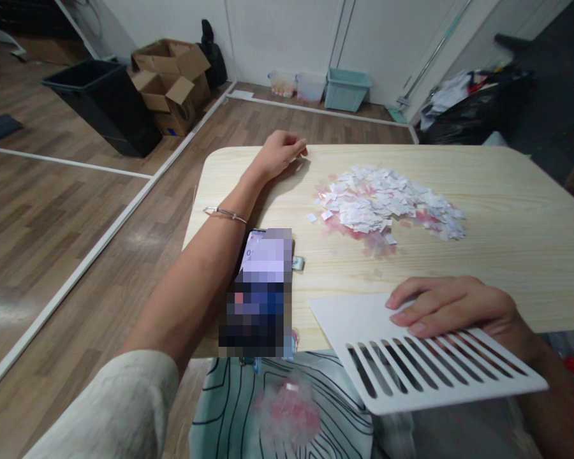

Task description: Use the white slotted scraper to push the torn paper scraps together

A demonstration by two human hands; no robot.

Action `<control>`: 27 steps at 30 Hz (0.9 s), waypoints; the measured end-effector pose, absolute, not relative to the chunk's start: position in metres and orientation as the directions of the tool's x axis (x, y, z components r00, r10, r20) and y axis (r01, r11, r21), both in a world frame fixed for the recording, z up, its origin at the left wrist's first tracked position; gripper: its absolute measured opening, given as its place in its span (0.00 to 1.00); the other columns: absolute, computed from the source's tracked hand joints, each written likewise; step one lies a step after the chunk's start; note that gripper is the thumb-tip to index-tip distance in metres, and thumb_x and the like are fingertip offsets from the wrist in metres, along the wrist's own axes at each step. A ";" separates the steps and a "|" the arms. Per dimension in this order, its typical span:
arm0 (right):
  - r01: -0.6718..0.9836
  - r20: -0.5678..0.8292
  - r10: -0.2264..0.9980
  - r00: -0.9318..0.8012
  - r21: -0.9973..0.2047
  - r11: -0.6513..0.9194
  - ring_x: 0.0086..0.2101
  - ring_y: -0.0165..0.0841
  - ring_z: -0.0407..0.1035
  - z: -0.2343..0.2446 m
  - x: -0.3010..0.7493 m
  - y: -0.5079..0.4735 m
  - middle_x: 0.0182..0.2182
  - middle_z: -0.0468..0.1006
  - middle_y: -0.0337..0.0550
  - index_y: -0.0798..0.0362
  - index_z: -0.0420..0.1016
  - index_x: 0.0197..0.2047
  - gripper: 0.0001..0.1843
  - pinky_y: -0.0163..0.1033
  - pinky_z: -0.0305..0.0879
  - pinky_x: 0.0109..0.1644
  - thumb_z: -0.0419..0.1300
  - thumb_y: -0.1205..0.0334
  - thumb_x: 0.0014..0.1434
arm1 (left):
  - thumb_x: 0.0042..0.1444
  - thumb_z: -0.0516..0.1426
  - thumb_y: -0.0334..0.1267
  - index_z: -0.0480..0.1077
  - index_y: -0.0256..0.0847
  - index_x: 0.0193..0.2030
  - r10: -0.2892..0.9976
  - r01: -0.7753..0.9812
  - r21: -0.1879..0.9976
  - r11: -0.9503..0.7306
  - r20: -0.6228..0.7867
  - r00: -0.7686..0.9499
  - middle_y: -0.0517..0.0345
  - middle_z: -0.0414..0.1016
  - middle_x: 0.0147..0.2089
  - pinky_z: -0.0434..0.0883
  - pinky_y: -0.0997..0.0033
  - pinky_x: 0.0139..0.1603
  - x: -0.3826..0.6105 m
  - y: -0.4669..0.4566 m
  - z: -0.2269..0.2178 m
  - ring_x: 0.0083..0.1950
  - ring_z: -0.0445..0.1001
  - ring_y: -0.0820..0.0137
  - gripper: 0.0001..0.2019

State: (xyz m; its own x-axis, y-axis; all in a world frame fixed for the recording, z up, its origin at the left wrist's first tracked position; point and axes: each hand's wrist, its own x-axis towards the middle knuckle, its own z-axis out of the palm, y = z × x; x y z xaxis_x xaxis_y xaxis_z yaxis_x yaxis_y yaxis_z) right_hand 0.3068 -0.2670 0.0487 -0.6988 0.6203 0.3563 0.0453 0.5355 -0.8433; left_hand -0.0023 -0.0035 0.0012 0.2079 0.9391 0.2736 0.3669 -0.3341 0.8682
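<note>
My left hand (280,153) reaches across the light wooden table (507,210) to its far edge, fingers curled together and pressing down on the tabletop; I cannot make out anything in them. My right hand (452,306) lies with fingers together on a white sheet of paper (363,325) at the near edge. The sheet has a row of long slits cut in it and overhangs my lap. A heap of small white and pink paper scraps (387,204) lies in the middle of the table, between the two hands.
A phone (263,287) lies on the table by my left forearm. Pink fluff (289,408) rests on my lap. On the floor beyond are a black bin (105,102), cardboard boxes (172,76), plastic tubs (347,88) and black rubbish bags (473,108).
</note>
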 end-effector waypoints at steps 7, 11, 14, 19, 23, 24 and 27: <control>0.025 0.376 0.615 -0.693 -0.840 0.542 0.43 0.38 0.89 0.044 0.309 -0.267 0.40 0.94 0.47 0.44 0.91 0.55 0.12 0.40 0.85 0.53 0.71 0.57 0.70 | 0.69 0.60 0.38 0.75 0.38 0.31 0.943 0.355 0.878 -0.322 0.266 0.198 0.60 0.68 0.25 0.70 0.69 0.40 -0.002 -0.005 0.002 0.30 0.67 0.73 0.14; 0.013 0.367 0.599 -0.712 -0.845 0.534 0.44 0.38 0.89 0.043 0.309 -0.268 0.40 0.94 0.48 0.45 0.91 0.55 0.12 0.40 0.85 0.52 0.72 0.58 0.69 | 0.68 0.59 0.39 0.76 0.37 0.32 0.936 0.365 0.866 -0.342 0.278 0.218 0.59 0.68 0.25 0.71 0.70 0.40 -0.003 -0.004 0.002 0.31 0.67 0.72 0.13; -0.005 0.353 0.576 -0.738 -0.856 0.518 0.44 0.38 0.89 0.043 0.309 -0.267 0.41 0.94 0.49 0.45 0.91 0.56 0.13 0.40 0.85 0.52 0.72 0.57 0.69 | 0.69 0.58 0.39 0.76 0.37 0.32 0.935 0.370 0.864 -0.343 0.276 0.223 0.59 0.68 0.26 0.70 0.69 0.41 -0.003 -0.005 0.002 0.31 0.66 0.72 0.14; -0.038 0.342 0.542 -0.768 -0.869 0.494 0.44 0.39 0.88 0.041 0.310 -0.265 0.42 0.94 0.49 0.44 0.90 0.58 0.15 0.42 0.85 0.51 0.71 0.56 0.69 | 0.67 0.61 0.39 0.75 0.39 0.32 0.940 0.342 0.880 -0.329 0.273 0.203 0.59 0.67 0.25 0.69 0.69 0.39 -0.002 -0.005 0.003 0.31 0.66 0.71 0.11; -0.052 0.323 0.544 -0.775 -0.889 0.454 0.43 0.39 0.89 0.042 0.309 -0.265 0.41 0.94 0.48 0.42 0.90 0.57 0.15 0.42 0.85 0.51 0.73 0.55 0.69 | 0.66 0.61 0.39 0.74 0.39 0.32 0.943 0.329 0.888 -0.320 0.268 0.196 0.59 0.67 0.25 0.69 0.68 0.39 -0.002 -0.007 0.004 0.31 0.67 0.71 0.11; -0.056 0.318 0.542 -0.778 -0.894 0.444 0.43 0.39 0.89 0.042 0.309 -0.265 0.41 0.94 0.48 0.43 0.90 0.57 0.15 0.41 0.85 0.51 0.72 0.55 0.69 | 0.66 0.61 0.38 0.74 0.39 0.31 0.945 0.330 0.890 -0.316 0.263 0.195 0.59 0.67 0.25 0.69 0.69 0.39 -0.002 -0.007 0.004 0.31 0.67 0.71 0.11; -0.067 0.303 0.528 -0.793 -0.905 0.419 0.43 0.38 0.89 0.042 0.310 -0.265 0.41 0.94 0.48 0.43 0.90 0.57 0.14 0.41 0.85 0.52 0.72 0.55 0.69 | 0.66 0.61 0.38 0.74 0.39 0.31 0.949 0.328 0.895 -0.301 0.247 0.196 0.59 0.66 0.25 0.69 0.69 0.40 -0.001 -0.008 0.005 0.31 0.67 0.71 0.12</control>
State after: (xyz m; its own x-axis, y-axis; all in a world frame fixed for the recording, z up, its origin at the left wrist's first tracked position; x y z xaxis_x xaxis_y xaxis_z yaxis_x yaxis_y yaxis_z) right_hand 0.3101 -0.2650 0.0424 -0.7931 0.5281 0.3035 -0.0672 0.4193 -0.9054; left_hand -0.0012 -0.0082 0.0055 0.1961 0.9489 0.2471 0.3282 -0.3010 0.8954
